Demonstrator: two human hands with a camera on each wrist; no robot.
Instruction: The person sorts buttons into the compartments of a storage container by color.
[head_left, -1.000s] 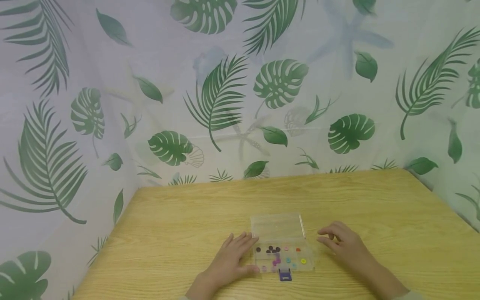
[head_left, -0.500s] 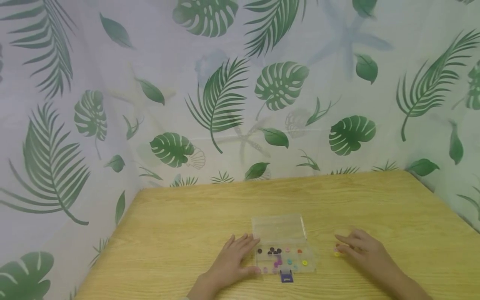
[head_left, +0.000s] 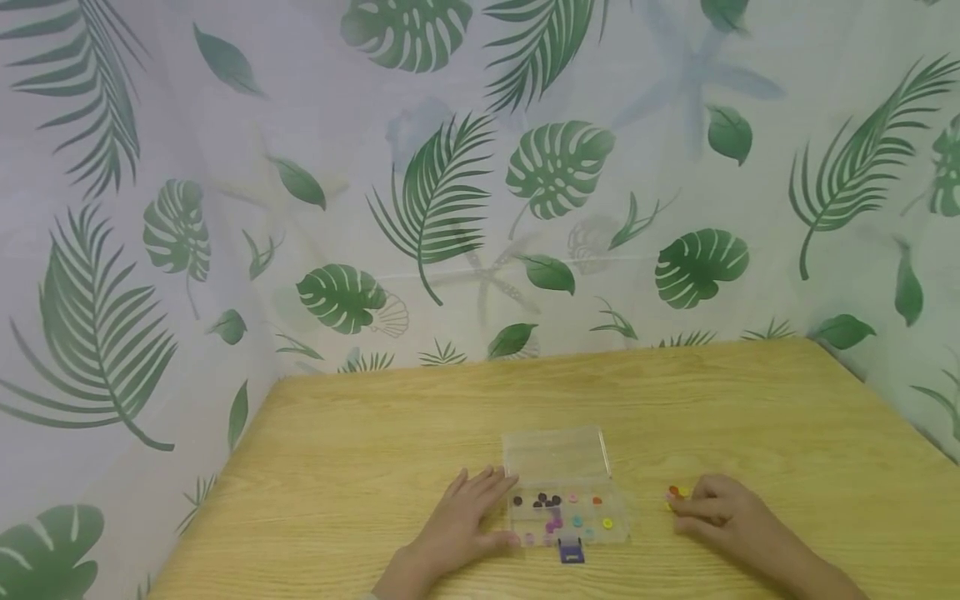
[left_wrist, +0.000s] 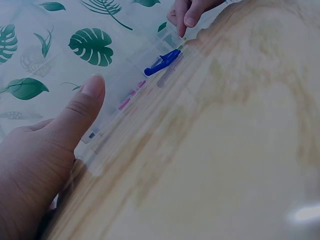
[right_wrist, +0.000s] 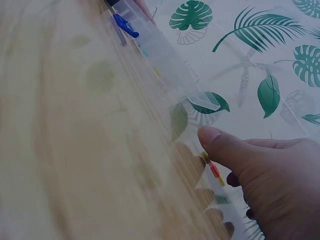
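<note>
A clear plastic compartment box lies on the table, its see-through lid tipped back. A blue latch juts from its front. Small round button-like pieces in black, pink, purple, teal, red and yellow sit in the compartments. My left hand lies spread at the box's left side, with fingertips and thumb at its edge. To the right of the box, my right hand reaches to a small cluster of red and yellow pieces. In the left wrist view its index finger points down, thumb apart; the contact is partly hidden.
The wood-grain table carries the box near its front. A white cloth with green leaf prints hangs behind the table and along both sides. Bare tabletop shows between the box and the loose cluster.
My right hand has moved right, away from the box, to the loose cluster, and its fingertips have come down at the pieces. The left hand has stayed at the box.
</note>
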